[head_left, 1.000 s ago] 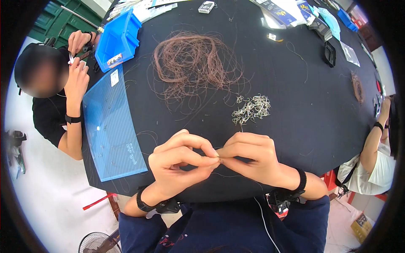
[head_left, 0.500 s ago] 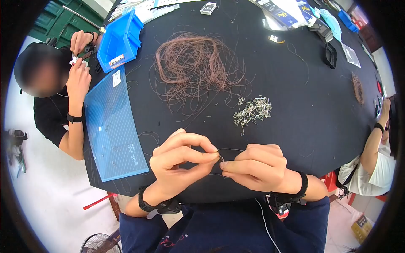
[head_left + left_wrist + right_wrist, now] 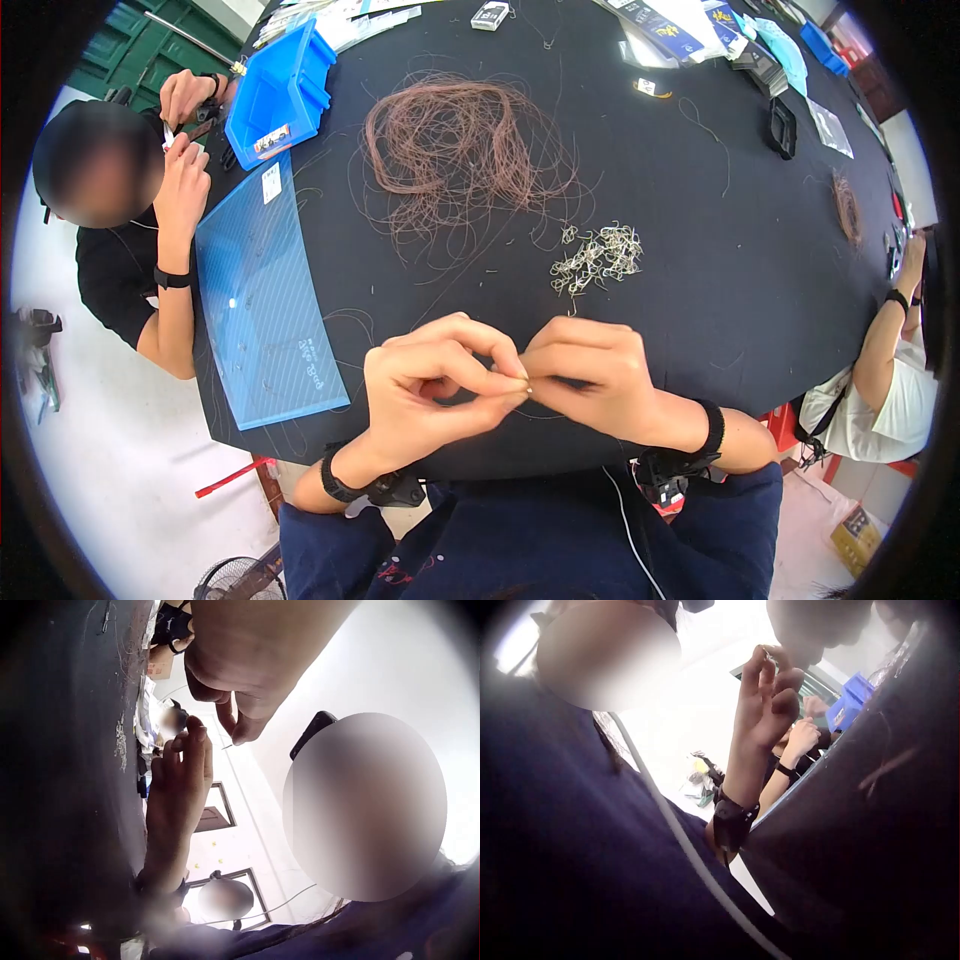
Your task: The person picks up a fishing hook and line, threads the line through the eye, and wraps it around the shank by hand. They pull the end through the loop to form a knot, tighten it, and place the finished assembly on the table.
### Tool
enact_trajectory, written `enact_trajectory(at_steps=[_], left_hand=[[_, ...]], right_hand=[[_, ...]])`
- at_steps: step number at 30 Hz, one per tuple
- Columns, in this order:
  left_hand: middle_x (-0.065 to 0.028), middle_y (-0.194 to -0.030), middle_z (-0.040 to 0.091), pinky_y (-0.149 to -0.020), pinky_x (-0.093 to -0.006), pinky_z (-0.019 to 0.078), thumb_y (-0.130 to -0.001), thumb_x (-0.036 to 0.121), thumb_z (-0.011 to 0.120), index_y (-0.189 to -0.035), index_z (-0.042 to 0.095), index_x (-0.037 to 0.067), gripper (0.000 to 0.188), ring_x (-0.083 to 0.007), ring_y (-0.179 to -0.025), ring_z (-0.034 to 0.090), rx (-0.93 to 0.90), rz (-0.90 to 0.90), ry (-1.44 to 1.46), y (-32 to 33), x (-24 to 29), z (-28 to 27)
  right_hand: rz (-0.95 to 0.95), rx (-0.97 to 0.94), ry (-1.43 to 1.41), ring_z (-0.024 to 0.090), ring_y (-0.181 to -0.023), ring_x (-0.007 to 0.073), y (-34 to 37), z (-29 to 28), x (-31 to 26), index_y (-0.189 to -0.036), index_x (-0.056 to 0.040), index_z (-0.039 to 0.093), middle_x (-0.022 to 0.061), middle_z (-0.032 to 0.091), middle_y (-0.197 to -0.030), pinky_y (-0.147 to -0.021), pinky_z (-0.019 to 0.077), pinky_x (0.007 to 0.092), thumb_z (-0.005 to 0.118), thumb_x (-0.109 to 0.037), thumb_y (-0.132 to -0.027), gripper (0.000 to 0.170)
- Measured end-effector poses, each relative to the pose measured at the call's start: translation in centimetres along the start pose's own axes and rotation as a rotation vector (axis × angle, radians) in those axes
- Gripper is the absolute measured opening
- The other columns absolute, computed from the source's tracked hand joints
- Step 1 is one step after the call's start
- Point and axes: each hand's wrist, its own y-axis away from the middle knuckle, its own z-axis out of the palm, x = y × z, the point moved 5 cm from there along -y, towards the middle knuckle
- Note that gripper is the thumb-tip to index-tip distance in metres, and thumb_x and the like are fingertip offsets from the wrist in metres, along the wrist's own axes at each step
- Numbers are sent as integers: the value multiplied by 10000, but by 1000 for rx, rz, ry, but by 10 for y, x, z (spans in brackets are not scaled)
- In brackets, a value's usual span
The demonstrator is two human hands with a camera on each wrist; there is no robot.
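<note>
In the head view my left hand [image 3: 425,390] pinches a tiny fish hook [image 3: 528,389] between thumb and forefinger; most of it is covered by the fingertips. The hook also glints at those fingertips in the right wrist view [image 3: 768,655]. My right hand [image 3: 595,385] meets the left at the fingertips, its thumb and forefinger pinching thin fishing line, largely hidden there. Beyond the hands lies a pile of loose fish hooks [image 3: 600,258]. Farther back is a tangled bundle of brown line [image 3: 450,140].
A clear blue folder [image 3: 270,310] lies at the left with a blue bin [image 3: 280,95] behind it. Packets [image 3: 665,30], a black tray [image 3: 782,130] and a smaller line coil [image 3: 847,210] are at the right. Another person [image 3: 180,205] works at the left edge; one more sits at right.
The right hand was drawn slightly apart from the left half a second ago, with line showing around the fingers; now its fingertips are back against the left's. The left hand keeps its pinch.
</note>
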Motion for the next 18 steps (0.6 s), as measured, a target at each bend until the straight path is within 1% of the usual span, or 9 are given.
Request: enact_trajectory(at_steps=[3,4,7,13,16,18], left_hand=[[-36,-831,671,-431,-170,253,-623,-66,743,-746,702,75,192,-26,-607,474,60,-16,-85,1,0,-6],[-35,-834,670,-431,-169,257,-624,-67,741,-749,703,73,191,-28,-615,481,81,-17,-118,1,0,-8],[-39,-836,668,-452,-182,297,-618,-76,737,-764,706,68,208,-53,-637,506,103,86,-207,0,4,-8],[-48,-831,669,-522,-234,361,-602,-76,742,-762,702,69,219,-109,-628,521,112,154,-296,-1,8,-5],[-47,-827,669,-521,-234,355,-591,-74,744,-758,701,73,227,-109,-618,517,105,167,-343,-1,10,-4],[-45,-823,670,-516,-232,349,-584,-73,745,-758,701,73,232,-108,-607,510,91,200,-373,-2,12,-3]], right_hand=[[-23,-27,-8,572,-563,174,3,5,-3,-814,-69,675,31,574,-688,-488,461,287,743,-66,-697,135],[-84,-10,9,577,-541,128,3,4,-5,-779,-47,684,20,593,-670,-451,443,245,787,-51,-647,167],[-102,-4,45,572,-548,162,4,-1,-10,-820,-69,668,28,570,-678,-449,448,278,750,-85,-697,149],[-193,27,142,568,-520,154,3,-10,-22,-830,-59,659,30,557,-666,-401,423,268,756,-76,-687,173],[-206,36,154,551,-503,144,4,-11,-22,-825,-56,653,26,546,-657,-393,409,264,760,-70,-669,190],[-247,24,184,533,-487,135,3,-12,-25,-823,-57,649,22,538,-650,-388,396,258,758,-62,-654,201]])
